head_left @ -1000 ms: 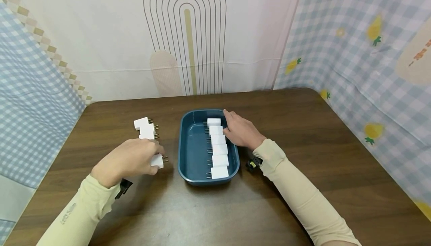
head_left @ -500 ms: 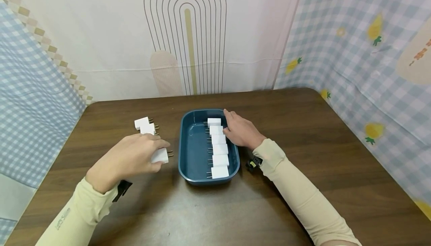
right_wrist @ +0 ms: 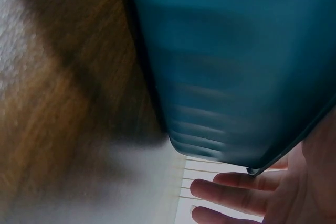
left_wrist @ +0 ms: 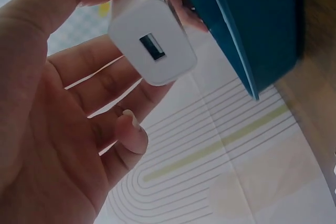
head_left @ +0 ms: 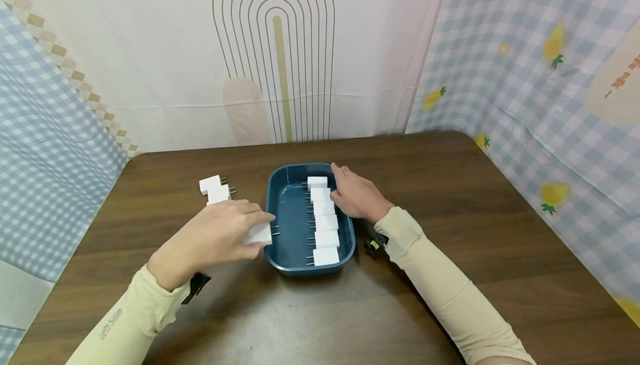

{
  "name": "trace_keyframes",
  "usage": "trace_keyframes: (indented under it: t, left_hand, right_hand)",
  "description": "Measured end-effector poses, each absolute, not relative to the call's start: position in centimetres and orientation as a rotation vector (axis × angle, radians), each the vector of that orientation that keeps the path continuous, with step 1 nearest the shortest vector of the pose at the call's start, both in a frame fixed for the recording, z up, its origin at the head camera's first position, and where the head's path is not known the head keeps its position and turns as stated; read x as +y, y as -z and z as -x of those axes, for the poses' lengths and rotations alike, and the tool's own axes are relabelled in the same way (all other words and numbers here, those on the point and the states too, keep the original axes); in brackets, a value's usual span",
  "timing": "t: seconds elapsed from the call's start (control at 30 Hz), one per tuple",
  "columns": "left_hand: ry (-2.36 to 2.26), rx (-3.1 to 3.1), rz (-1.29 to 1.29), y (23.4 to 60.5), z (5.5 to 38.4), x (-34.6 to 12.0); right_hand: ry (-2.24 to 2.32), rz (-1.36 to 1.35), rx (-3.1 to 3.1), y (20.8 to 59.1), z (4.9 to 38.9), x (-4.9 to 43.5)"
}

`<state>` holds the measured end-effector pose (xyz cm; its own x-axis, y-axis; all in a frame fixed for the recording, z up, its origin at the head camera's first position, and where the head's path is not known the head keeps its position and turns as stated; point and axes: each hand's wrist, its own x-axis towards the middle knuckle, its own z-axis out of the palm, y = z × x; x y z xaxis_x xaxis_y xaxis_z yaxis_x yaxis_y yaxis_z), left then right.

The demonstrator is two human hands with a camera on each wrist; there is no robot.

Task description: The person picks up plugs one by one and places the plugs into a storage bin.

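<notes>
My left hand (head_left: 222, 231) holds a white USB wall charger (head_left: 258, 234) between thumb and fingers, over the left rim of the blue tray (head_left: 287, 268). Its two metal prongs point right, into the tray. In the left wrist view, the charger's USB port (left_wrist: 152, 46) faces the camera, while the lower fingers curl loosely beneath it. Several white chargers (head_left: 326, 239) stand in a column along the tray's right side, prongs pointing left. My right hand (head_left: 361, 193) rests on the tray's right rim near the far corner; its fingers (right_wrist: 231, 195) stretch past the wall in the right wrist view.
More white chargers (head_left: 218, 193) lie on the brown wooden table (head_left: 425, 176) left of the tray, partly covered by my left hand. Patterned cloth (head_left: 175, 48) hangs behind the table. Checked cloth (head_left: 525, 120) borders its right side.
My left hand has picked a charger up from the left row and carried it right, to the tray's left rim. My right hand has stayed on the tray.
</notes>
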<state>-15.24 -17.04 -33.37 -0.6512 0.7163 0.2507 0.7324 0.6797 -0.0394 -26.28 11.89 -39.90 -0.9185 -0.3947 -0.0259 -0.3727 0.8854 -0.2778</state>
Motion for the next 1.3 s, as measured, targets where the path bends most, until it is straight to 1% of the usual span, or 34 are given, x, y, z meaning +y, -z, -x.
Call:
trace_keyframes:
  t: [0.23,0.57,1.3]
  left_hand:
    - [0.121,-2.675,1.195,33.5,15.3,-16.2]
    - [0.142,-2.578,1.276,34.5,15.8,-15.3]
    - [0.172,-2.790,1.260,35.5,16.8,-13.6]
  right_hand:
    - [0.413,0.640,2.989,40.0,26.2,12.0]
    - [0.423,0.623,2.978,39.9,26.1,12.0]
    - [0.421,0.623,2.983,39.8,26.1,11.9]
